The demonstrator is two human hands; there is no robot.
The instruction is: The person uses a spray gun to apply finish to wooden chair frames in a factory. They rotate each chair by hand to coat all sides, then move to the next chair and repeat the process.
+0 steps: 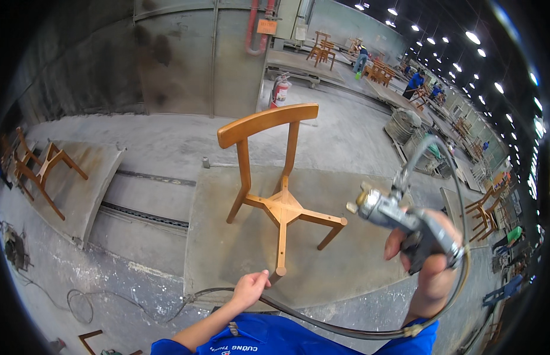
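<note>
A brown wooden chair frame (269, 126) with a curved backrest and no seat stands upright in front of me; pale wood shows where its rails cross. My right hand (436, 260), raised to the right of the chair, grips a metal spray gun (384, 212) whose nozzle faces the frame. From the gun a hose (346, 333) loops down past my forearm and across in front of me. My left hand (249, 291) is closed beside the chair's nearest leg, with the hose passing behind it. Whether its fingers hold the leg or the hose is hidden.
Beneath the chair is a flat grey platform (222, 248). Another platform (79, 177) at left carries a second chair frame (47, 168); a chain track (145, 216) runs between them. A fire extinguisher (280, 92) stands behind. People and more chairs are farther back at right.
</note>
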